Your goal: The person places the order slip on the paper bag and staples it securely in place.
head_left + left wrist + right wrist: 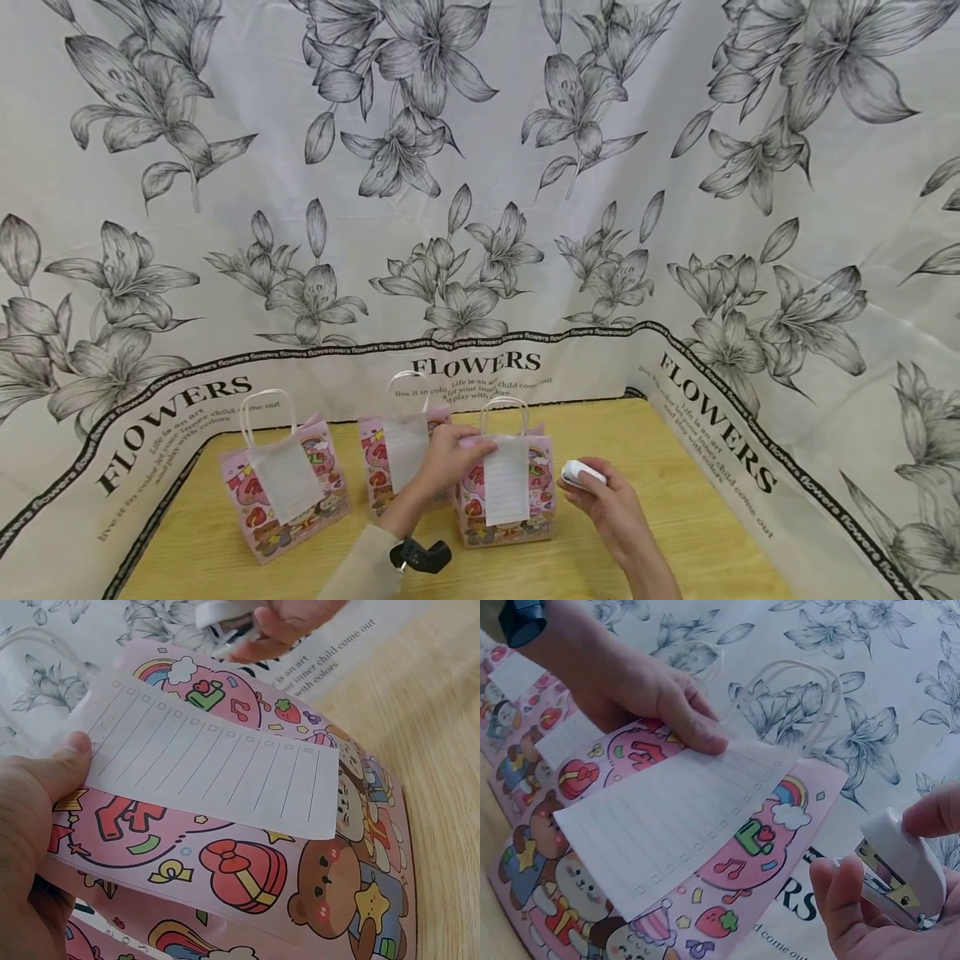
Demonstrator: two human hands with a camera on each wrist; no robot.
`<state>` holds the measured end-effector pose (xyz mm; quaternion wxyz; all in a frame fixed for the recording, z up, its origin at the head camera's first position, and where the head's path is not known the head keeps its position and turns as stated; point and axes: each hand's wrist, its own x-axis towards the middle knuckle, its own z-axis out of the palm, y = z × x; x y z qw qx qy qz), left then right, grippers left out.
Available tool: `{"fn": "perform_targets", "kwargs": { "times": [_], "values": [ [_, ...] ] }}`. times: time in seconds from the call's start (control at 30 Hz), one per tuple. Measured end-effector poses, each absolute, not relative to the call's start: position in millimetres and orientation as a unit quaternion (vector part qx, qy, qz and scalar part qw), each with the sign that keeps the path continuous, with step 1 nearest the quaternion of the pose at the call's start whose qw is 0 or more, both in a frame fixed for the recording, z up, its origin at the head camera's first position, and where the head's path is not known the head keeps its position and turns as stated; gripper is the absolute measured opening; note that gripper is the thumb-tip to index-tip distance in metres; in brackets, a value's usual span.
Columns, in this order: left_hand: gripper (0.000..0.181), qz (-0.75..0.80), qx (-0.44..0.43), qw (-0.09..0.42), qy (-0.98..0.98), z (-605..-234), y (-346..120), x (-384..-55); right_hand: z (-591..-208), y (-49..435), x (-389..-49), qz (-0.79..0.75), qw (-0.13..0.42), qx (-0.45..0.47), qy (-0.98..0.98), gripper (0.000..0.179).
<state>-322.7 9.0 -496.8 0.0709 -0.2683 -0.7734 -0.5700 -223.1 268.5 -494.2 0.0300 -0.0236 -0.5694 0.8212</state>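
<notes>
A pink cartoon paper gift bag [542, 492] stands upright on the table, a lined paper slip [507, 492] lying against its front. My left hand [450, 458] pinches the slip's top edge and the bag's rim, thumb in front, as the left wrist view also shows. Just right of the bag, my right hand [607, 504] holds a small white stapler [583, 473] between thumb and fingers. In the right wrist view the stapler [904, 870] has its jaws apart, with nothing between them. It is apart from the bag.
Two similar bags with paper slips on their fronts stand to the left: one bag [330, 475] at far left, another bag [372, 454] partly behind my left arm. A flower-printed cloth [480, 183] hangs behind the wooden table [637, 433].
</notes>
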Motion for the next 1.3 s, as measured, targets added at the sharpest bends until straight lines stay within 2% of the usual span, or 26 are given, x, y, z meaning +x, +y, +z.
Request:
{"fn": "perform_targets", "kwargs": {
  "times": [0.23,0.33,0.43,0.53,0.67,0.83,0.97,1.07,1.3],
  "values": [
    [0.019,-0.564,-0.265,0.074,-0.778,-494,8,-326,-460,260,-230,0.804,0.035,-0.007,-0.593,0.032],
    [0.019,-0.558,-0.265,0.089,-0.781,-490,9,-329,-445,255,-233,0.802,0.034,0.007,-0.596,0.043],
    [0.017,-0.562,-0.256,0.076,-0.783,-487,10,-330,-433,250,-235,0.801,0.032,0.009,-0.597,0.051],
    [0.015,-0.566,-0.257,0.057,-0.781,-485,10,-331,-426,247,-235,0.802,0.031,0.016,-0.596,0.051],
    [0.014,-0.57,-0.262,0.059,-0.777,-483,11,-332,-420,241,-236,0.812,0.024,0.06,-0.581,0.045],
    [0.014,-0.575,-0.255,0.033,-0.777,-483,11,-329,-416,223,-233,0.817,-0.015,0.08,-0.572,0.05],
    [0.012,-0.57,-0.267,0.052,-0.775,-484,9,-329,-417,206,-235,0.808,-0.031,0.093,-0.581,0.056],
    [0.012,-0.562,-0.278,0.075,-0.776,-484,8,-331,-421,196,-241,0.782,-0.009,0.112,-0.613,0.057],
    [0.012,-0.536,-0.293,0.09,-0.787,-484,6,-332,-432,179,-253,0.654,0.089,0.12,-0.742,0.054]
  ]
}}
